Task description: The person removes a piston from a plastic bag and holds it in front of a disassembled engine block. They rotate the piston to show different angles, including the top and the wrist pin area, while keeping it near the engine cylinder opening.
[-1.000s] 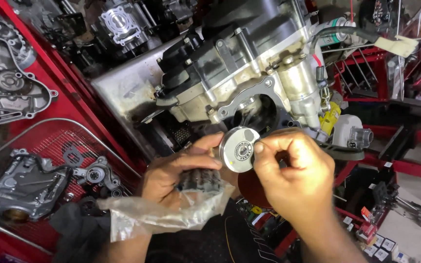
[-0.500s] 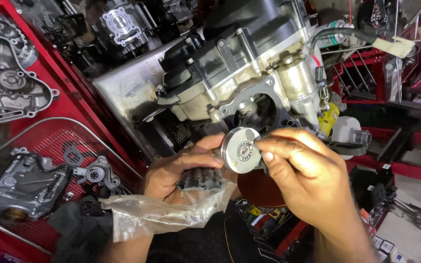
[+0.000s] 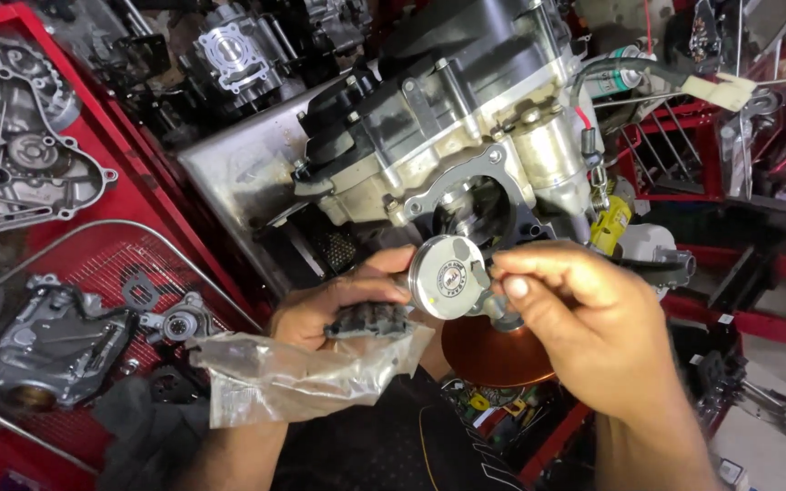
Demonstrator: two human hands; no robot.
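Both hands are closed on work just below the engine block [image 3: 466, 118]: the right hand [image 3: 584, 318] pinches a round silver piston [image 3: 449, 276] by its edge, crown facing up, while the left hand [image 3: 338, 305] grips a dark ribbed part [image 3: 370, 318] and a crumpled plastic bag [image 3: 302, 373]. Looks like fitting the piston; next wants lining it up with the bore opening [image 3: 475, 205]
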